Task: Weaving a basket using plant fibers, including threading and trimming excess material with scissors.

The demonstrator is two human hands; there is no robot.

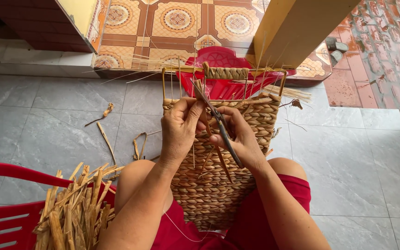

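I find the woven panel [223,153] lying across my lap, its long axis running straight away from me toward the red plastic chair [218,74] ahead; both hands sit on its upper half, so the work lies directly under and just beyond the fingers; neither hand has to reach. The panel is braided from flattened, tan plant fibre in tight, rope-like rows, stretched on a thin wire frame [165,83] whose top bar carries a wrapped fibre handle [225,72].

My right hand [241,139] is closed around a pair of scissors [221,125], dark metal, blades pointing up and away toward the panel's far edge, slanted slightly leftward; my left hand [179,127] is nearer the blade tips, fingers curled and pinched on what appears to be a loose strand at the weave; I cannot tell the strand itself apart clearly. The hands are touching or nearly so around the scissors.

Outward: a bundle of dried fibre strips [72,208], coarse and curled, rests on a red slatted seat [5,217] at my left; scraps of fibre [105,134] lie on the grey tiled floor [357,157]; patterned tiles [177,23] and a yellow pillar [297,28] stand beyond.
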